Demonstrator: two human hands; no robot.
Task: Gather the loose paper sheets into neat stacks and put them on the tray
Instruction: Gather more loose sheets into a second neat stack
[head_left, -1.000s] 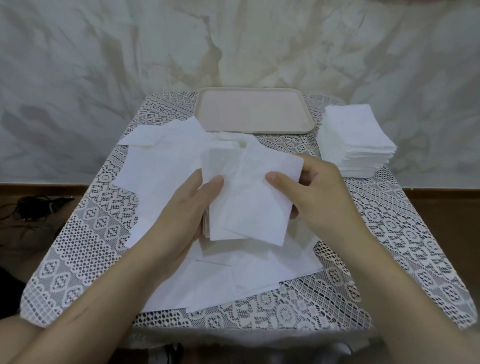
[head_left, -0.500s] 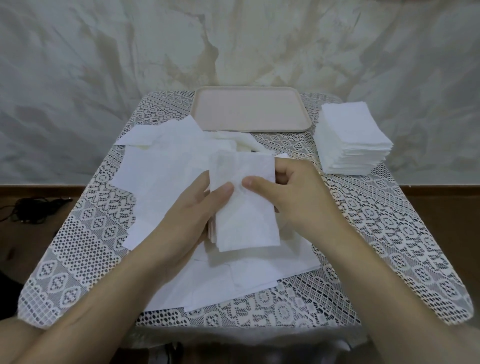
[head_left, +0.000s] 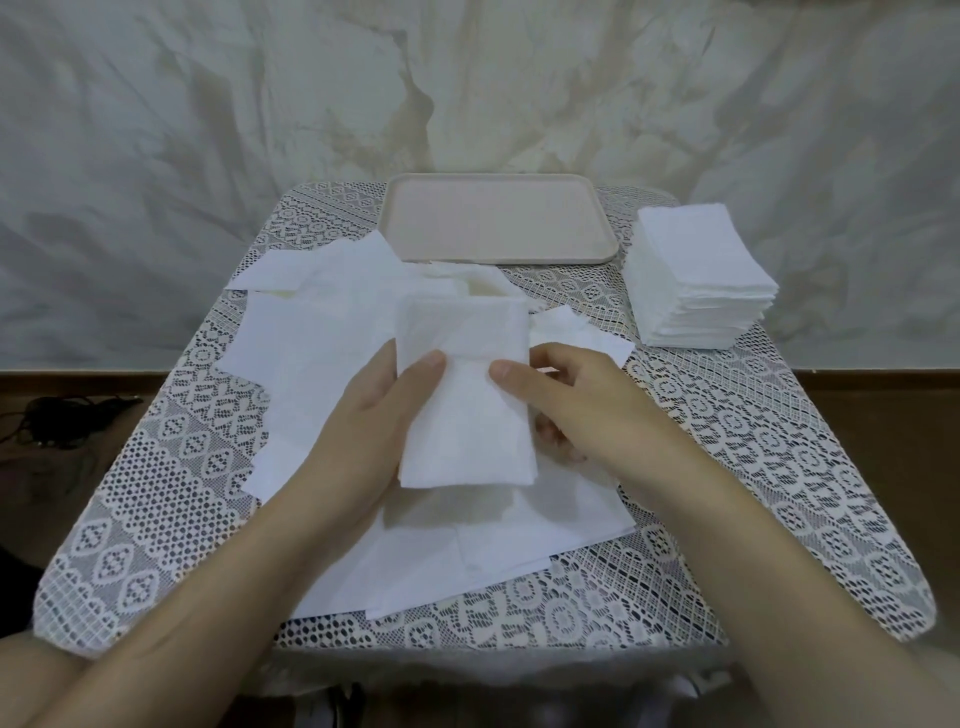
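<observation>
Both my hands hold a small squared-up bundle of white paper sheets (head_left: 465, 395) above the middle of the table. My left hand (head_left: 371, 431) grips its left edge, thumb on top. My right hand (head_left: 569, 405) grips the right edge, thumb on top and fingers curled underneath. Loose white sheets (head_left: 311, 332) lie scattered under and to the left of the bundle. The pale pink tray (head_left: 498, 218) sits bare at the table's far edge. A tall neat stack of white sheets (head_left: 696, 275) stands on the table right of the tray.
A lace tablecloth (head_left: 753, 467) covers the small table, whose edges drop off close on all sides. A pale marbled wall stands behind. Dark cables (head_left: 67, 421) lie on the floor at the left.
The skewed sheets in my hands have been pushed together into one aligned bundle. My hands moved closer to each other and the bundle now stands squarer.
</observation>
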